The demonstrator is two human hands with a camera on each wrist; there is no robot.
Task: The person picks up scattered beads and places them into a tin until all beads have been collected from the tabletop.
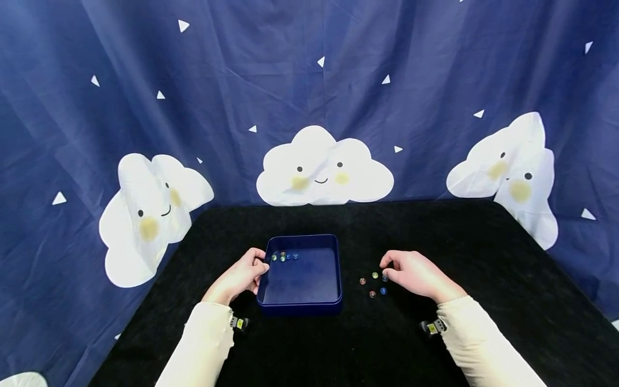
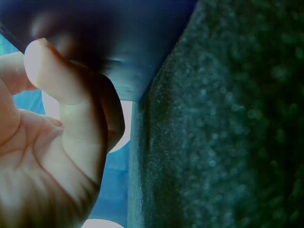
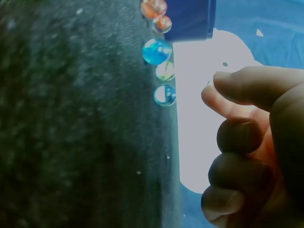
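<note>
My left hand grips the left wall of a dark blue square box, its thumb at the rim. In the left wrist view, the fingers lie against the box's shaded side. Several glass marbles sit inside, near the back left corner. To the right of the box lies a loose group of marbles: red-orange, yellow-green and blue. My right hand hovers by a blue marble, with thumb and index finger bent toward each other and nothing visible between them.
Black cloth covers the table. A blue curtain with smiling white clouds hangs behind the far edge. Each wrist wears a small camera below a pale sleeve.
</note>
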